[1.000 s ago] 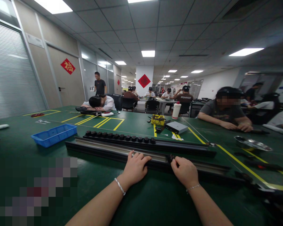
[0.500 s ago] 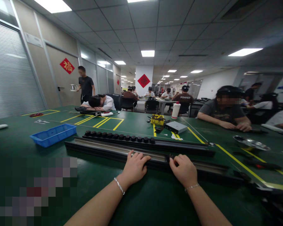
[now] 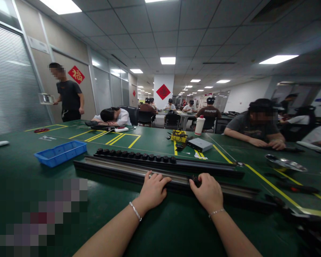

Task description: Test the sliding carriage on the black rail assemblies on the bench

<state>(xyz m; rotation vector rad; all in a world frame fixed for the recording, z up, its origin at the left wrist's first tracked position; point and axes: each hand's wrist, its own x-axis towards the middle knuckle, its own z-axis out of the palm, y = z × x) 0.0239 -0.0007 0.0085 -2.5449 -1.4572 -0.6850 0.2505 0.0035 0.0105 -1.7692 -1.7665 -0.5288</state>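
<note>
A long black rail with a shiny metal channel lies across the table in front of me. My left hand is closed over its near edge, fingers on the channel and thumb towards me. Further right, my right hand pinches a small black piece at the channel; my fingers hide much of it. Just behind lies a second black rail, carrying a row of several round black pieces along its left half.
A blue tray stands to the left. Behind the rails are a yellow box with cables, a grey box and a white bottle. To the right are a metal bowl and dark tools. Co-workers sit around.
My right hand has shifted slightly left and up with the small black piece. My left hand stays in place. In the background, a walking person has moved left.
</note>
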